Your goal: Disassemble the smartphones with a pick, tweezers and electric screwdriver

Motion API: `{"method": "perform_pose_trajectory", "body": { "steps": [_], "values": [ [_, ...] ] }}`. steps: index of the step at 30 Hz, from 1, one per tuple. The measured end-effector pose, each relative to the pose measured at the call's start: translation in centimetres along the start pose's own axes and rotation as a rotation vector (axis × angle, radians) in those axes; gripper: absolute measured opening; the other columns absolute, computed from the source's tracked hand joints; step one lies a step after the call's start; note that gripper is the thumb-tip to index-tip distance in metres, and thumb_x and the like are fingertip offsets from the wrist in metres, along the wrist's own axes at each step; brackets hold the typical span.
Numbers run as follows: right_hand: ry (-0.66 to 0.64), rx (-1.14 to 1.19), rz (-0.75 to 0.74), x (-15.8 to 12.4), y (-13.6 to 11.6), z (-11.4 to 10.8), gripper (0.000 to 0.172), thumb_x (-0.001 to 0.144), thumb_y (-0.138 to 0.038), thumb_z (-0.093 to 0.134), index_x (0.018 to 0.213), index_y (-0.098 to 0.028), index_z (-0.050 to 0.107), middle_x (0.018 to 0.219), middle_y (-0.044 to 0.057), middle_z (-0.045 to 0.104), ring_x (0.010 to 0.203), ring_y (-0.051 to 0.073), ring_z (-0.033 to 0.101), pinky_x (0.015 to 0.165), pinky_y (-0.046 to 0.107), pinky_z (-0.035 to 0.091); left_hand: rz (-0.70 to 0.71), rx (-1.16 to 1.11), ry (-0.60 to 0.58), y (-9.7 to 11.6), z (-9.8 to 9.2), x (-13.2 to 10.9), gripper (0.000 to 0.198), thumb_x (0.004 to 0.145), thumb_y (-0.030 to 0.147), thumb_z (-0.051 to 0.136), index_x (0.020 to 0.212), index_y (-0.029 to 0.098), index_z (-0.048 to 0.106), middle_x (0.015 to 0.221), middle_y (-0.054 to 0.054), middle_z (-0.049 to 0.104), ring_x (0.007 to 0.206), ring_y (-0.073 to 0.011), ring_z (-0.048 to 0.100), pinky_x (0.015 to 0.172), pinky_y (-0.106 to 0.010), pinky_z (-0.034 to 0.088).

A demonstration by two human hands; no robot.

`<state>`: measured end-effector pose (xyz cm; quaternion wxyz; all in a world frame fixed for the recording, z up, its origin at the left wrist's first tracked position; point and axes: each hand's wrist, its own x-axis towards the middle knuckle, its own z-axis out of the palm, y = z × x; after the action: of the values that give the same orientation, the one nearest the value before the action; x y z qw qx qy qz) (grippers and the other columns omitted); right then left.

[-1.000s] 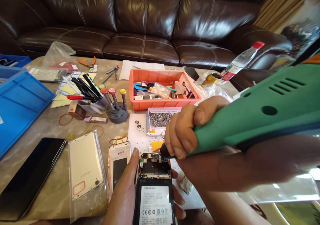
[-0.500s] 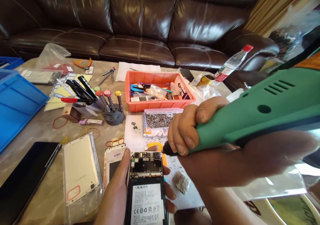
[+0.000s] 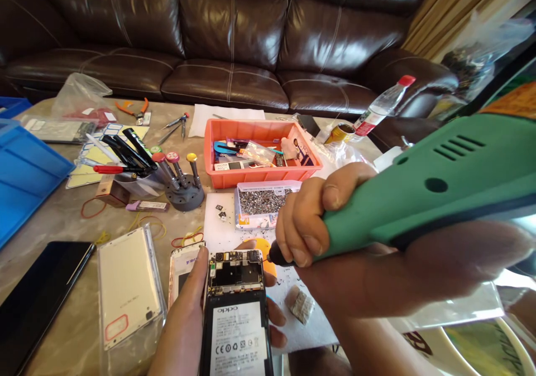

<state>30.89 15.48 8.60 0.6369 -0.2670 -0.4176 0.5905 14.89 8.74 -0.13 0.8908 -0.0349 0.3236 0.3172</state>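
My left hand (image 3: 186,312) is wrapped around an opened smartphone (image 3: 237,303), thumb along one side and fingertips on the other. The phone's back is off, baring a circuit board at the top and a white-labelled OPPO battery below. In my right hand (image 3: 304,220) is a green electric screwdriver (image 3: 389,181), gripped near its black nose. Its thin bit points at the phone's upper right corner; whether it touches a screw I cannot tell. Behind the phone lie an orange round piece (image 3: 264,253) and a phone frame (image 3: 180,270).
A coral tray (image 3: 263,178) of tools stands beyond a box of small screws (image 3: 263,202). To the left are a screwdriver stand (image 3: 184,197), a pen holder (image 3: 140,183), a bagged phone cover (image 3: 129,289), a black phone (image 3: 46,298) and a blue bin (image 3: 29,181). A stone-like block (image 3: 300,304) lies right.
The whole view has shifted slightly left. The phone has moved a little left with my left hand, and the screwdriver's bit stays close to its upper right corner.
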Motion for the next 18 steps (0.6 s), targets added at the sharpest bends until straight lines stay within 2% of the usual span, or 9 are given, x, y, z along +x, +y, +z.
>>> {"method": "perform_pose_trajectory", "body": {
  "steps": [3,6,10,18],
  "values": [
    [-0.046,0.008,0.054,-0.1,-0.2,-0.3,0.042,0.076,-0.06,0.084,0.071,-0.026,0.06,0.053,-0.004,0.056,0.043,0.016,0.052,0.04,0.03,0.043,-0.047,0.003,-0.014,0.3,0.0,0.1,0.078,0.093,0.079,0.043,0.095,0.011,0.081,0.084,-0.021,0.081,0.073,-0.031,0.078,0.066,-0.035,0.057],
    [-0.063,0.031,0.093,-0.2,-0.3,-0.5,0.042,0.075,-0.06,0.084,0.073,-0.026,0.06,0.054,-0.004,0.056,0.044,0.015,0.052,0.04,0.029,0.042,0.0,0.02,-0.015,0.4,0.6,0.0,0.077,0.096,0.076,0.041,0.094,0.01,0.081,0.083,-0.021,0.08,0.071,-0.03,0.078,0.065,-0.034,0.057],
    [-0.108,0.044,0.143,-0.3,-0.5,-0.7,0.044,0.076,-0.063,0.083,0.075,-0.026,0.059,0.056,-0.003,0.057,0.046,0.016,0.053,0.042,0.029,0.044,0.093,0.057,0.059,0.1,1.6,-0.5,0.072,0.099,0.071,0.042,0.092,0.01,0.079,0.079,-0.019,0.08,0.067,-0.0257,0.076,0.061,-0.029,0.054],
    [-0.143,0.013,0.211,-0.2,-1.1,-0.4,0.05,0.071,-0.068,0.084,0.075,-0.026,0.056,0.053,-0.005,0.056,0.043,0.016,0.052,0.041,0.031,0.046,0.05,0.078,0.207,0.6,2.3,-0.5,0.068,0.1,0.068,0.039,0.093,0.013,0.078,0.08,-0.016,0.081,0.068,-0.0282,0.077,0.061,-0.032,0.055]
  ]
}}
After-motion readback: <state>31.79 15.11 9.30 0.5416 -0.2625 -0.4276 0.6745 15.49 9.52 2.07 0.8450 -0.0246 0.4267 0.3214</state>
